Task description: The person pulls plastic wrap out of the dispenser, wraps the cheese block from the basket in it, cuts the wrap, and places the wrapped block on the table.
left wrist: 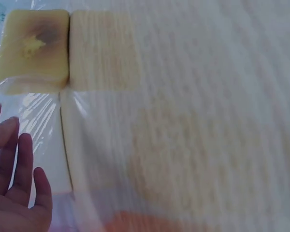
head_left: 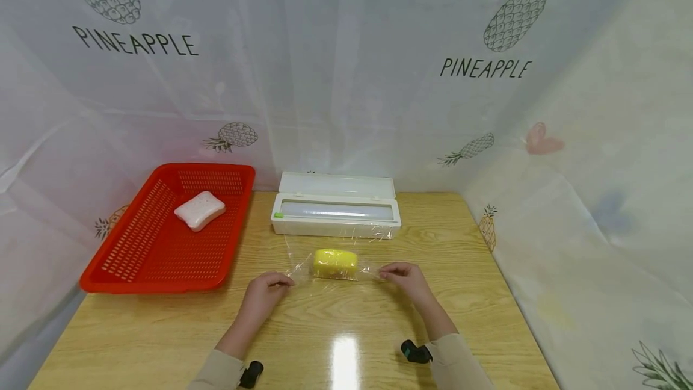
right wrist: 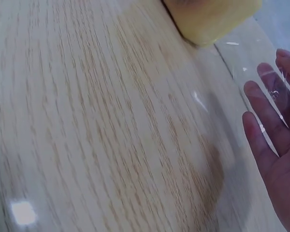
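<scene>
A rounded yellow block [head_left: 335, 264] sits under clear cling film on the table in front of a white dispenser box. In the left wrist view the block [left wrist: 31, 53] has a squarish face with a brown-shaded patch. Cling film [head_left: 301, 268] bunches out from both of its ends. On the left, my left hand [head_left: 266, 295] pinches one end of the film between thumb and finger. My right hand [head_left: 409, 282] pinches the opposite end. Close up, the right hand's other fingers [right wrist: 270, 116] are spread, with shiny film across them.
Behind the block stands the white cling film dispenser [head_left: 335, 229], lid raised, roll visible, film trailing from its front. A red plastic basket [head_left: 157, 287] at the left contains a white pillow-shaped item [head_left: 200, 210]. Pineapple-printed curtains [head_left: 335, 77] hang around the wooden table [head_left: 303, 354].
</scene>
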